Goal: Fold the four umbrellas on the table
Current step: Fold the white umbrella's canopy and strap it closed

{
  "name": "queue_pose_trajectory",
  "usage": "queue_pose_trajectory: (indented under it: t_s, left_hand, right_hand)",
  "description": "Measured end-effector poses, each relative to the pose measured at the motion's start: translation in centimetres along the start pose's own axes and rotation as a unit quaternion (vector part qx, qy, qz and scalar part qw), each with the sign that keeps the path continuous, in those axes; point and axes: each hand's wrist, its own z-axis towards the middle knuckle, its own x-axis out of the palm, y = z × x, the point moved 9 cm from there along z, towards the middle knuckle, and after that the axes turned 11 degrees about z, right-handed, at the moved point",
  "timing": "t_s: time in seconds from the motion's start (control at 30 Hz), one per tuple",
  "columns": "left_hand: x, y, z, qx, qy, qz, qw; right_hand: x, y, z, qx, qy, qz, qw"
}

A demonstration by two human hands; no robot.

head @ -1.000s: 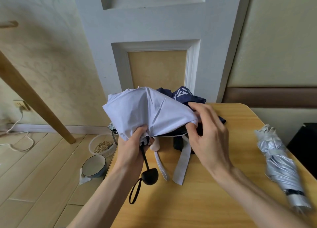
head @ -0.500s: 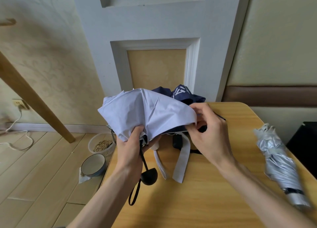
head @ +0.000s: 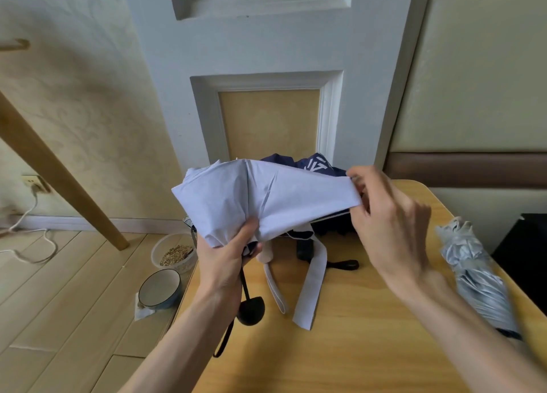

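Head view, centre frame: I hold the pale lilac umbrella (head: 266, 197) above the tabletop (head: 355, 348). My left hand (head: 225, 262) has its fingers clenched round the gathered canopy at the shaft, black handle (head: 250, 311) hanging below. My right hand (head: 387, 224) pinches the canopy's right edge, cloth taut. Closure strap (head: 310, 289) dangles to the tabletop. Navy umbrella (head: 313, 163) behind, mostly hidden. Silver umbrella (head: 473, 277), folded, at right edge of frame. Bowl (head: 159, 287) on the floor, lower left.

Single head-worn wide-angle view, aimed forward and down, close above the fingers (head: 370, 179). Bench (head: 355, 348) lies below them, panelled wall (head: 266, 52) beyond.
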Motion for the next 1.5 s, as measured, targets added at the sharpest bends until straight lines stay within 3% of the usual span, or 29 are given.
queue_pose_trajectory:
  t_s: [0.17,0.3,0.37,0.4,0.47,0.53,0.57,0.6,0.67,0.73,0.77,0.83,0.87,0.9,0.93,0.97,1.0,1.03,1.1,1.17,1.23,1.3,1.37,1.5]
  left_hand:
    - [-0.4,-0.2,-0.3,0.015,-0.021,0.012,1.0]
    - [-1.0,-0.2,-0.4,0.035,-0.059,0.032,0.997]
    - [-1.0,-0.4,-0.6,0.054,-0.076,0.046,0.995]
    - [-1.0,-0.4,-0.7,0.058,-0.077,0.052,0.994]
    - [-1.0,-0.4,-0.5,0.054,-0.065,0.054,0.995]
    - [-1.0,-0.4,-0.4,0.047,-0.055,0.053,0.996]
    - [-0.9,-0.3,-0.4,0.045,-0.051,0.052,0.996]
    - [-0.8,-0.3,-0.5,0.045,-0.049,0.051,0.997]
    - [-0.7,-0.2,-0.6,0.048,-0.054,0.05,0.996]
    - [-0.6,-0.2,-0.8,0.051,-0.067,0.053,0.995]
    - [-0.6,-0.2,-0.8,0.051,-0.067,0.056,0.995]
    - [-0.6,-0.3,-0.8,0.05,-0.064,0.055,0.995]
    - [-0.7,-0.4,-0.8,0.05,-0.063,0.055,0.995]
    - [-0.9,-0.4,-0.7,0.05,-0.062,0.058,0.995]
    - [-1.1,-0.5,-0.5,0.051,-0.062,0.059,0.995]
    - [-1.2,-0.6,-0.4,0.054,-0.062,0.06,0.995]
    - [-1.3,-0.7,-0.4,0.059,-0.065,0.065,0.994]
    - [-1.3,-0.9,-0.4,0.065,-0.067,0.072,0.993]
    - [-1.1,-1.0,-0.5,0.069,-0.067,0.08,0.992]
    - [-0.8,-0.8,-0.4,0.065,-0.059,0.085,0.993]
    - [-0.7,-0.9,-0.2,0.065,-0.048,0.095,0.992]
    - [-0.7,-1.2,0.0,0.065,-0.042,0.104,0.992]
    - [-1.1,-1.3,0.2,0.066,-0.044,0.109,0.991]
    - [-1.5,-2.1,0.6,0.089,-0.041,0.125,0.987]
  right_hand:
    - [2.5,-0.1,-2.3,0.035,0.04,-0.012,0.999]
    - [1.7,-1.2,-2.1,0.082,0.012,0.001,0.997]
    - [2.4,-1.9,-2.9,0.142,0.025,0.034,0.989]
    - [3.2,-2.8,-3.3,0.193,0.038,0.091,0.976]
    - [4.7,-4.4,-4.3,0.313,0.046,0.256,0.913]
    - [5.1,-5.6,-4.6,0.375,0.024,0.334,0.864]
    - [4.6,-5.8,-4.3,0.37,0.013,0.328,0.869]
    - [3.7,-5.6,-3.6,0.334,0.001,0.283,0.899]
    - [1.4,-3.3,-2.0,0.155,-0.024,0.097,0.983]
    - [0.3,-0.6,-1.8,-0.013,-0.051,-0.034,0.998]
    - [0.1,-0.7,-1.9,-0.013,-0.055,-0.032,0.998]
    - [0.9,-2.4,-2.1,0.109,-0.028,0.068,0.991]
    - [2.0,-3.5,-2.3,0.197,0.006,0.175,0.965]
    - [3.5,-4.5,-2.9,0.285,0.043,0.28,0.916]
    - [4.6,-5.2,-3.4,0.352,0.062,0.351,0.866]
    - [5.0,-5.6,-3.5,0.376,0.069,0.371,0.846]
    - [4.8,-5.7,-3.3,0.359,0.068,0.349,0.863]
    - [4.0,-5.4,-2.8,0.302,0.059,0.285,0.908]
    - [2.4,-3.5,-2.0,0.14,0.042,0.108,0.983]
    - [1.8,-2.1,-2.0,0.033,0.036,-0.011,0.999]
    - [2.4,-3.2,-2.0,0.081,0.068,0.053,0.993]
    - [4.0,-5.0,-2.0,0.211,0.141,0.223,0.941]
    - [5.7,-5.7,-2.5,0.316,0.236,0.332,0.857]
    - [6.4,-3.5,-3.8,0.333,0.412,0.453,0.717]
